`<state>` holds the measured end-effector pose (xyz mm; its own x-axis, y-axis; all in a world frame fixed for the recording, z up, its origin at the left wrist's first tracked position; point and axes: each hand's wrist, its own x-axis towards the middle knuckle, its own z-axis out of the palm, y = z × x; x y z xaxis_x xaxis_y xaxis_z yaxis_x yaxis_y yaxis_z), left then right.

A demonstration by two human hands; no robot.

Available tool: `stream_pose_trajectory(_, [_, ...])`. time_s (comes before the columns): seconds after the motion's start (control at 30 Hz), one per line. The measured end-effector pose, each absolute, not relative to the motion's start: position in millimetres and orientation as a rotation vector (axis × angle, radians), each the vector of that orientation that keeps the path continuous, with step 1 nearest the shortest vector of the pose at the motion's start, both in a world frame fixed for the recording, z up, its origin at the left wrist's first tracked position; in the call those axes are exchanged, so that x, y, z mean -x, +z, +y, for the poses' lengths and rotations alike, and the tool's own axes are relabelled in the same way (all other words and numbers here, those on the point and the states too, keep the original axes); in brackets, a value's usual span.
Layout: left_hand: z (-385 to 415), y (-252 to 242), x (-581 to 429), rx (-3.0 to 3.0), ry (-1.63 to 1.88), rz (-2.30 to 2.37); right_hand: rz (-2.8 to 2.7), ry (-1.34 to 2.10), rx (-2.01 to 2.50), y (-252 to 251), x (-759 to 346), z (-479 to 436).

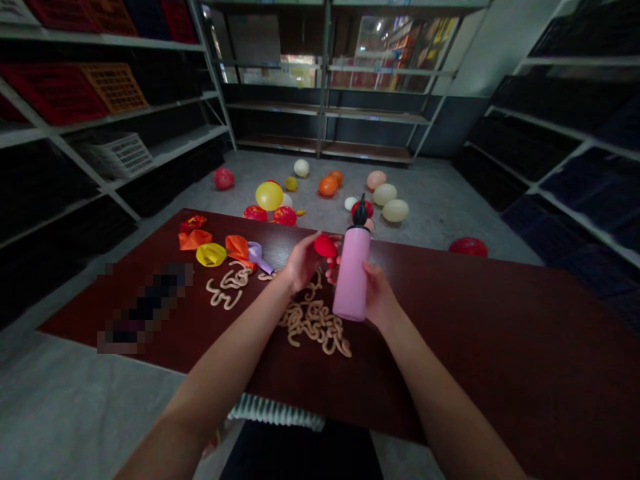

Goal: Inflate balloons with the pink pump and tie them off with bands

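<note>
- Dark red bench, far left edge: flat balloons; mid-bench: tan rubber loops.
- Left hand narrowly pinches a red balloon.
- Right hand wraps a pink squeeze bottle, keeping its nozzle upright.

Flat balloons are laid at the far left of the wooden table, near its far edge. In front of them a small tangle of long twisted balloons is placed, and a larger tangle lies to its right, mid-table. Above the larger tangle, a squeeze bottle is held in the right hand, and a small balloon is held in the left hand, just beside the bottle's nozzle. Inflated balloons are scattered on the floor beyond the far edge, with shelving standing to the left, to the right and behind.
</note>
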<state>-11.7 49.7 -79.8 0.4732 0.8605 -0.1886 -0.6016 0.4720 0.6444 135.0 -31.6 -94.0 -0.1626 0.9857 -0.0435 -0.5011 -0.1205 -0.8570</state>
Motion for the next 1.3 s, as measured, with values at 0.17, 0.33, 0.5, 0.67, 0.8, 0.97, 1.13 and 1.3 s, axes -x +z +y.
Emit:
stream_pose_trajectory(0.17, [53.2, -88.1, 23.9, -0.547, 0.93, 0.432, -0.678, 1.682, 0.694, -96.9, -132.4, -29.8])
stream_pose_trajectory(0.33, [46.3, -97.3, 18.8, -0.814, 1.067, 0.734, -0.615, 1.608, 0.757, -103.6, -139.5, -23.5])
stream_pose_trajectory(0.5, [41.8, -98.9, 21.0, -1.293, 0.744, 0.922, -0.647, 1.614, 0.782, -98.7, -152.4, -21.9])
stream_pose_trajectory(0.67, [28.5, -99.2, 17.3, -1.144, 0.66, 0.69, -0.763, 1.705, 0.765, -85.9, -155.0, -30.7])
stream_pose_trajectory(0.8, [22.7, -93.3, 12.8, -0.949, 0.79, 0.627, -0.829, 1.71, 0.801, -86.7, -150.7, -33.1])
stream_pose_trajectory(0.97, [28.1, -86.4, 16.7, -0.842, 0.959, 0.667, -0.898, 1.679, 0.802, -98.6, -146.1, -29.8])
stream_pose_trajectory(1.13, [27.8, -85.5, 18.3, -0.817, 0.94, 0.621, -0.858, 1.631, 0.818, -103.1, -146.9, -29.2])
stream_pose_trajectory(1.3, [25.1, -86.5, 16.0, -0.743, 0.812, 0.548, -0.825, 1.679, 0.764, -97.0, -145.5, -30.0])
